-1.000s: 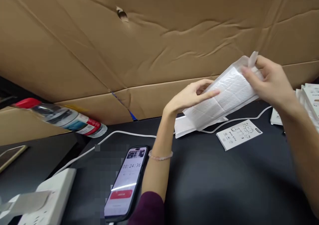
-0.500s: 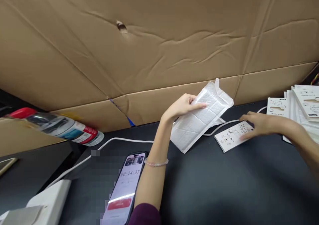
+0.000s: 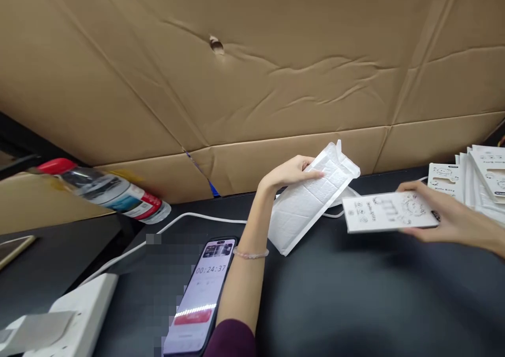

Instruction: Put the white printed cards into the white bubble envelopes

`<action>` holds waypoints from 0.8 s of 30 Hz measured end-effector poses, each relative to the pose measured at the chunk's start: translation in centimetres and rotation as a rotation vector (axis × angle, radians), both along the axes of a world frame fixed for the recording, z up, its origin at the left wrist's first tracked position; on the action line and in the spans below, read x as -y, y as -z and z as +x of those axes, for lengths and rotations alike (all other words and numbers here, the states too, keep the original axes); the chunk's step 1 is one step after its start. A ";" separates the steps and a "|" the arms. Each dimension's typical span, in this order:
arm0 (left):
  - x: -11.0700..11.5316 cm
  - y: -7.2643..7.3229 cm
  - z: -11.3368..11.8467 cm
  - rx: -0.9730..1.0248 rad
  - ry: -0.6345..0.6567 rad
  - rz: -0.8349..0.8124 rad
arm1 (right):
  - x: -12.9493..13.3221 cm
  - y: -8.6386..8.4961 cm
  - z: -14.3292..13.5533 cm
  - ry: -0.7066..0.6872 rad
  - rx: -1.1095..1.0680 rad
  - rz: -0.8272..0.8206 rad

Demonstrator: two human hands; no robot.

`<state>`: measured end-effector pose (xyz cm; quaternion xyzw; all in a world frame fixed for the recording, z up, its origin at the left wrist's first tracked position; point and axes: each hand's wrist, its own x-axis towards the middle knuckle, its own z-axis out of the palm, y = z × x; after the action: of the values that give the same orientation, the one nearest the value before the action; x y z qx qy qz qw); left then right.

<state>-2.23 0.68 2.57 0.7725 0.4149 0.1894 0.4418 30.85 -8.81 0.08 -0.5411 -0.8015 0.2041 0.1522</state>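
My left hand (image 3: 294,171) is closed around the side of a white padded mailer (image 3: 303,209), thumb on its front face. The mailer is tilted, its flap end up and to the right. In my right hand (image 3: 430,212) is a flat white box (image 3: 389,212) with line drawings and "Hello Kitty" lettering, gripped at its right end between thumb and fingers. The box hovers over the dark tabletop (image 3: 355,294), its left end close to the mailer but apart from it.
More printed white boxes (image 3: 445,179) and a stack of mailers (image 3: 469,178) lie at the right. A phone (image 3: 201,299) showing a timer rests by my left forearm. A bottle (image 3: 114,194), a white cable (image 3: 213,220) and a power strip (image 3: 79,315) are left. Cardboard (image 3: 276,72) walls the back.
My right hand has picked the box up off the table and turned it level, its left end toward the mailer. The left hand still holds the mailer. The view has shifted slightly.
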 end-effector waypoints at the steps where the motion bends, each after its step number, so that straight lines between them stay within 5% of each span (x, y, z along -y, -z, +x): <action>1: 0.0 0.0 -0.1 0.000 0.004 -0.010 | -0.3 -0.8 0.0 0.023 -0.007 0.087; 8: 0.1 0.0 -0.9 0.141 0.054 -0.126 | -5.6 -5.7 -2.3 -0.004 0.003 0.549; 14: -0.2 0.4 -1.7 0.244 0.042 -0.142 | -7.1 -7.4 -5.0 -0.101 0.011 0.430; 24: -0.2 0.0 -2.4 0.184 -0.019 -0.092 | -7.7 -7.0 -4.9 0.048 0.009 0.439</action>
<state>-4.65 0.90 2.61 0.7268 0.3883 0.2443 0.5112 26.00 -1.06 7.10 -0.5147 -0.8144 0.0185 0.2675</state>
